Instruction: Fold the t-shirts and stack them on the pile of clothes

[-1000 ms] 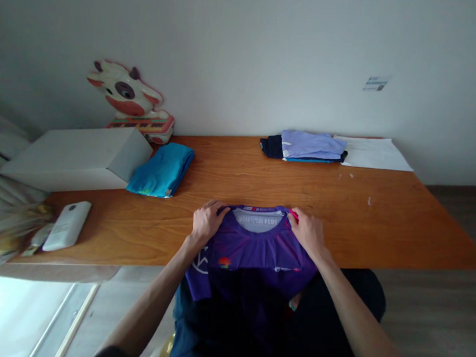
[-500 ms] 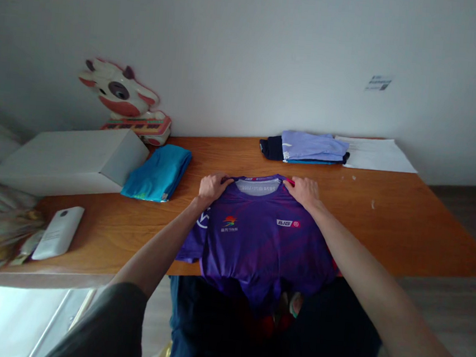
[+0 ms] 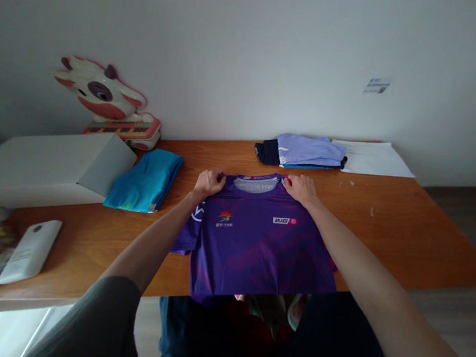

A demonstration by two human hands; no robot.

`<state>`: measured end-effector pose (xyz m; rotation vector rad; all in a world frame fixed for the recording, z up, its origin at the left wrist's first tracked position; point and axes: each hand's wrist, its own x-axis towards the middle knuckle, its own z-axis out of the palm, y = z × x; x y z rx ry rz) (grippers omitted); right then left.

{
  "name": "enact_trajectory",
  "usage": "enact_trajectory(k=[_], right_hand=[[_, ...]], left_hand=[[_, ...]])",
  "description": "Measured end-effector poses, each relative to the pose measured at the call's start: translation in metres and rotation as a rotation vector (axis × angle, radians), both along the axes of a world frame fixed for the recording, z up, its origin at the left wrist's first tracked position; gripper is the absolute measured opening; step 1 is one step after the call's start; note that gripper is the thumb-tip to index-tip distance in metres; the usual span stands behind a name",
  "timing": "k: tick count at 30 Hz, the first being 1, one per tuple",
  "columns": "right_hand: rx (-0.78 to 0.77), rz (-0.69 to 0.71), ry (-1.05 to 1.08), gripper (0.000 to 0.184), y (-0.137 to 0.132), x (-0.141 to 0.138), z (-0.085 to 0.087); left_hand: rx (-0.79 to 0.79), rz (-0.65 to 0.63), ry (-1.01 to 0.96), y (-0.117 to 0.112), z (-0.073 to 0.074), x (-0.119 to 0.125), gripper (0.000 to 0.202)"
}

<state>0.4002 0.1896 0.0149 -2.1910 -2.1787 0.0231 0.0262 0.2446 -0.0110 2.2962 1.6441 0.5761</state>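
Pinching the purple shirt [image 3: 251,253] just off its collar [image 3: 279,178] at ten o'clock, the left hand [image 3: 209,183] is narrow on the cloth, and over at two the right hand [image 3: 302,190] has its own shoulder nipped! Front up lies the shirt, on the near part of the wooden table [image 3: 405,234], its hem [image 3: 261,291] down at six o'clock by the edge, and there's the danger: with so little wood beneath, that end could slide over and drag creases in if the grip loosens. Watch the sleeve [image 3: 185,239] at eight o'clock; rucked underneath, it could leave a lump. Its opposite number is mostly hidden by the right forearm [image 3: 341,247], so nobody can tell how it lies. Out at ten sits a turquoise folded cloth [image 3: 143,180], at one a folded stack [image 3: 312,151]; a wide sweep could knock either askew!
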Motion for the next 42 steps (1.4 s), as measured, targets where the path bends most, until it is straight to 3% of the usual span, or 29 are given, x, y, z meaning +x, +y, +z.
enact_trajectory(k=[5,9,11,13,15,19,20,22,25,28,31,35,39,42], right_hand=[[-0.049,-0.01,0.014,0.063,-0.002,-0.007,0.008],[-0.064,-0.018,0.048,0.057,-0.015,-0.013,0.027],[0.03,0.024,0.105,0.053,-0.039,-0.012,0.037],[0.221,0.113,0.23,0.055,-0.082,-0.009,0.041],[0.384,0.172,0.375,0.057,-0.142,-0.003,0.032],[0.311,0.173,0.518,0.055,-0.268,0.01,-0.012],[0.294,0.141,0.541,0.057,-0.293,0.015,-0.024],[0.29,0.057,0.576,0.058,-0.327,0.029,-0.043],[0.336,-0.026,0.564,0.054,-0.34,0.059,-0.061],[0.393,-0.059,0.483,0.05,-0.321,0.088,-0.069],[0.384,-0.081,0.333,0.052,-0.295,0.103,-0.072],[0.331,-0.156,0.124,0.059,-0.265,0.116,-0.07],[0.236,-0.261,0.045,0.064,-0.241,0.148,-0.061],[0.192,-0.257,0.027,0.066,-0.229,0.165,-0.049]], left_hand=[[-0.019,0.028,0.006,0.002,0.012,0.014,0.026],[-0.049,0.066,-0.007,-0.005,0.042,0.029,0.028],[-0.038,0.063,-0.029,-0.029,0.061,0.031,0.035],[0.015,0.035,-0.077,-0.081,0.074,0.028,0.042],[0.118,-0.031,-0.222,-0.156,0.071,0.019,0.042],[-0.001,-0.028,-0.195,-0.308,0.029,-0.009,0.051],[-0.013,0.023,-0.167,-0.333,0.017,-0.019,0.055],[-0.001,0.139,-0.126,-0.362,-0.003,-0.042,0.062],[0.049,0.297,-0.142,-0.364,-0.016,-0.078,0.059],[0.095,0.363,-0.174,-0.342,-0.014,-0.099,0.051],[0.123,0.341,-0.11,-0.316,-0.011,-0.099,0.042],[0.119,0.317,-0.093,-0.286,-0.018,-0.095,0.041],[0.069,0.468,-0.347,-0.265,-0.027,-0.114,0.068],[0.103,0.515,-0.428,-0.262,-0.02,-0.122,0.067]])
